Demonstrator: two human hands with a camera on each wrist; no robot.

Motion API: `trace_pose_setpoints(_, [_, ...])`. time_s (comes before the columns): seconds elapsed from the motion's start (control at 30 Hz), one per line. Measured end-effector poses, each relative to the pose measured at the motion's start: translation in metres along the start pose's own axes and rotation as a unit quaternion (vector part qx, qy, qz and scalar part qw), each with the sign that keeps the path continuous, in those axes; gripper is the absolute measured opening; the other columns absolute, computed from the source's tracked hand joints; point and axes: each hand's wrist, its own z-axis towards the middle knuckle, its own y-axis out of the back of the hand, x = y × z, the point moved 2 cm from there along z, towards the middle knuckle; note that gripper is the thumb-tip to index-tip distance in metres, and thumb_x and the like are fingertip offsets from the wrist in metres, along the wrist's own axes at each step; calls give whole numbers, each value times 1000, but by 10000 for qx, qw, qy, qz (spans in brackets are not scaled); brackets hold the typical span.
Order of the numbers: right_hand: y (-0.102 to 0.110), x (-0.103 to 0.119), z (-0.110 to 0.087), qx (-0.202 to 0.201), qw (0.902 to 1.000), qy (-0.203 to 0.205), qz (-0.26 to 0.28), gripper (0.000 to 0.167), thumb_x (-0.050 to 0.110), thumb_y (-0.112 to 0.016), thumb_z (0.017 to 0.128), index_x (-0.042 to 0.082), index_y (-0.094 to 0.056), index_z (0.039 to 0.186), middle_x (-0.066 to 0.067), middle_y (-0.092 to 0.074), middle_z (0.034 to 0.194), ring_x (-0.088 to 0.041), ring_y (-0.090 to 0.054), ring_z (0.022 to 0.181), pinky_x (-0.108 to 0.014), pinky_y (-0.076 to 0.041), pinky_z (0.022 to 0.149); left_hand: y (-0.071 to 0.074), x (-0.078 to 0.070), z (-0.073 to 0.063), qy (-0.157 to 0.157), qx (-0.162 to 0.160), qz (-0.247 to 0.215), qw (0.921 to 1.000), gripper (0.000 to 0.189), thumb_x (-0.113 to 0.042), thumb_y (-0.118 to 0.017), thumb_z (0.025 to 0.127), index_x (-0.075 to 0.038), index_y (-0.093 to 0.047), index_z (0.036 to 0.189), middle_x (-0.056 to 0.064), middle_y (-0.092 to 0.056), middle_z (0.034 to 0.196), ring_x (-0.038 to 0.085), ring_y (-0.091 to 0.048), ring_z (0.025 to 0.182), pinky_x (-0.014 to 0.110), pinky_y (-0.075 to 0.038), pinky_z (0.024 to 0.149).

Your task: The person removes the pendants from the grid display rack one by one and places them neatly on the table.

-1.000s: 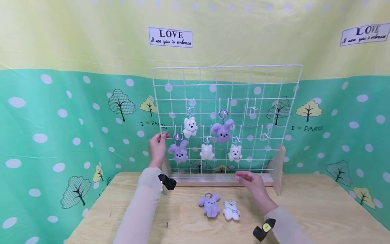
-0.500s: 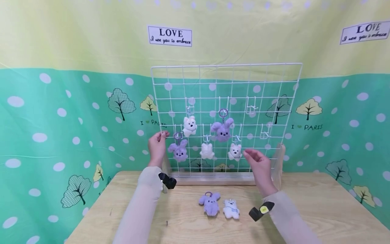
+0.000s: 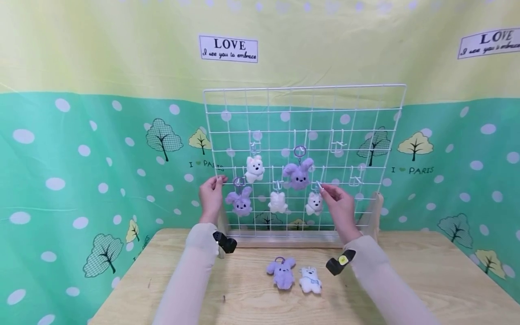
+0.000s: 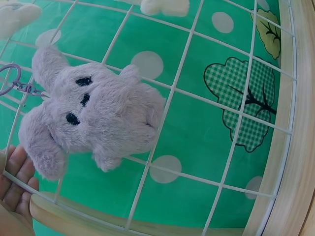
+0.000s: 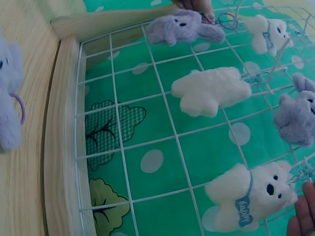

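Observation:
My left hand [image 3: 211, 195] holds the left edge of a white wire grid [image 3: 304, 85] on a wooden stand; in the left wrist view its fingers [image 4: 18, 177] lie behind the wire. My right hand [image 3: 340, 207] pinches at the clasp of a white plush bear keychain [image 3: 314, 204] that hangs from a lower hook. The right wrist view has its fingers [image 5: 301, 223] right beside that clasp [image 5: 303, 172]. Beside my left hand hangs a purple bunny keychain [image 3: 241, 203]. Another purple bunny [image 3: 299, 175] and two more white bears [image 3: 254, 169] hang on other hooks.
A purple bunny keychain [image 3: 282, 273] and a white bear keychain [image 3: 310, 280] lie on the wooden table [image 3: 243, 307] before the stand [image 3: 280, 240]. At the grid's right, an upper hook [image 3: 337, 145] and a lower hook [image 3: 355, 179] are bare. A patterned curtain [image 3: 81, 180] hangs behind.
My right hand has risen from low at the stand's base, swung out to the right of the hanging bear, then come up to its clasp. My left hand has stayed on the grid.

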Motion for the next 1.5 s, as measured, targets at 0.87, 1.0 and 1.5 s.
trace_pose_setpoints(0.87, [6, 9, -7, 362, 9989, -13, -306, 35, 33, -58, 94, 5, -61, 115, -11, -64, 114, -11, -56, 95, -20, -52, 79, -2, 1, -1, -55, -5, -64, 10000, 24, -15, -50, 98, -1, -65, 111, 15, -67, 111, 22, -60, 110, 31, -43, 101])
trace_pose_setpoints(1.0, [9, 12, -14, 488, 9983, -58, -303, 39, 36, -57, 94, 5, -60, 117, -12, -62, 115, -12, -55, 95, -14, -50, 77, -2, 0, -1, -54, -9, -79, 10000, 24, -14, -50, 98, -1, -64, 112, 16, -67, 111, 23, -60, 110, 31, -43, 102])
trace_pose_setpoints(1.5, [24, 21, -25, 655, 9972, 238, -288, 42, 39, -58, 92, 4, -60, 116, -8, -64, 109, -8, -58, 90, -15, -50, 75, -1, -1, -1, -108, -14, -83, 9999, 24, -14, -49, 98, 0, -64, 112, 18, -66, 112, 24, -61, 109, 31, -44, 100])
